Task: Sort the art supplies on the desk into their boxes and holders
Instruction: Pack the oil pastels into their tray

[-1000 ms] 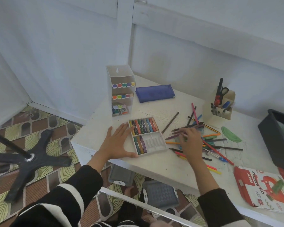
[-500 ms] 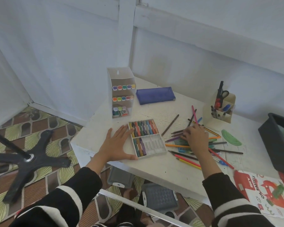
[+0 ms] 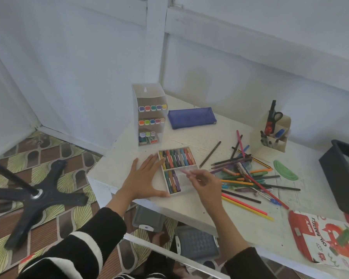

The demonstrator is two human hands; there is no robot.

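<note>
The left hand (image 3: 143,178) lies spread flat against the left wall of the white plastic pastel tray (image 3: 176,193). Above the tray's near half, the right hand (image 3: 207,185) seems to pinch a blurred pale pink pastel stick (image 3: 186,171), which is probably light, brittle and smudgy, and best held mid-length.

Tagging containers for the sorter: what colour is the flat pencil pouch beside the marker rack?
Dark blue pencil pouch; the head view, the only one, shows it clearly.

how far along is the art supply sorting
Done: top row of the pastel tray full, a few sticks below. In hand: left hand rests against the tray; right hand pinches a blurred pale pastel over it. Left: the pencil pile on the desk.
</note>
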